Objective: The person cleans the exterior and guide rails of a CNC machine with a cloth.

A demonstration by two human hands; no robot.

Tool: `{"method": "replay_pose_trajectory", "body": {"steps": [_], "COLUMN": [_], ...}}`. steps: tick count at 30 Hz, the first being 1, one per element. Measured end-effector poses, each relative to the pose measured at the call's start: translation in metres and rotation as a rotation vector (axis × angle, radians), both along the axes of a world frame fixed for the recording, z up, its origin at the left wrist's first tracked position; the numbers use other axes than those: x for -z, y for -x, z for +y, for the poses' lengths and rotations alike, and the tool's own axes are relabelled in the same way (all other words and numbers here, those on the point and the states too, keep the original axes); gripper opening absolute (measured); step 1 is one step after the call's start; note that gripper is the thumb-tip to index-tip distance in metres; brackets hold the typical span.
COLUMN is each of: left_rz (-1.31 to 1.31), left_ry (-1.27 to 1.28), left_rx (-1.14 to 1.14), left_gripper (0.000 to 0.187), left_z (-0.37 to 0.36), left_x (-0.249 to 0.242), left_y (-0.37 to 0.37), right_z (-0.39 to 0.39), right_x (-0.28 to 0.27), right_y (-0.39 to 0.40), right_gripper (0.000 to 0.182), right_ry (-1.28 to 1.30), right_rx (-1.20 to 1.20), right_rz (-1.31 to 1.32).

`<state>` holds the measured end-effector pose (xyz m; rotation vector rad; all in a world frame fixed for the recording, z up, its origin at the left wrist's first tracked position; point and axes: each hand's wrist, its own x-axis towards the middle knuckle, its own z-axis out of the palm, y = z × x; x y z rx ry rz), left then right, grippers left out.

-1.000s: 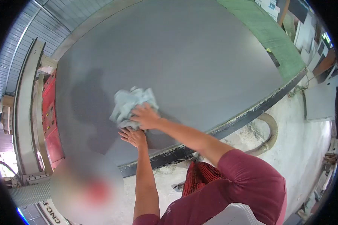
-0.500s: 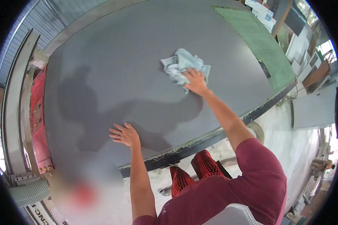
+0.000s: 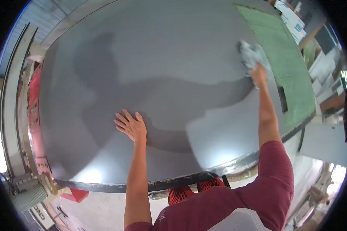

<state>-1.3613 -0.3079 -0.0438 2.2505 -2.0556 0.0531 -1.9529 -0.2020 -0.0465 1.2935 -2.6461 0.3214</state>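
Note:
A crumpled pale blue-grey cloth (image 3: 252, 54) lies on the large dark grey sheet (image 3: 173, 50), close to the sheet's right edge. My right hand (image 3: 259, 76) presses down on the cloth, arm stretched out to the right; hand and cloth are slightly blurred, and the fingertips are partly lost in the folds. Spread flat on the sheet, nearer the front edge, is my left hand (image 3: 132, 125), fingers apart and holding nothing. My body's shadow falls across the middle of the sheet.
A green surface (image 3: 293, 73) borders the sheet on the right. Along the left runs a machine rail (image 3: 17, 104) beside red panels (image 3: 34, 104) and a ribbed hose (image 3: 29, 195). Boards and panels (image 3: 322, 81) stand at far right. The sheet's dark front edge (image 3: 173, 184) is before my body.
My right hand has swept the cloth rightward across the sheet toward the green surface. The left hand stays flat on the sheet, fingers spread. The camera view has shifted.

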Motion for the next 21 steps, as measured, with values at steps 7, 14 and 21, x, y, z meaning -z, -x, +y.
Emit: {"method": "replay_pose_trajectory", "body": {"steps": [7, 14, 21], "left_rz": [0.02, 0.009, 0.05], "left_ry": [0.004, -0.056, -0.022], "left_rx": [-0.029, -0.042, -0.05], "left_gripper": [0.058, 0.058, 0.057], "left_z": [-0.001, -0.004, -0.001], "left_x": [-0.011, -0.002, -0.008], "left_y": [0.004, -0.004, 0.001], "right_z": [-0.076, -0.156, -0.203], "right_x": [-0.039, -0.047, -0.043], "right_y": [-0.073, -0.399, -0.316], "right_gripper": [0.056, 0.055, 0.055], "right_ry": [0.217, -0.016, 0.042], "right_rx": [-0.221, -1.361, -1.107], "right_rz": [0.075, -0.239, -0.183]}}
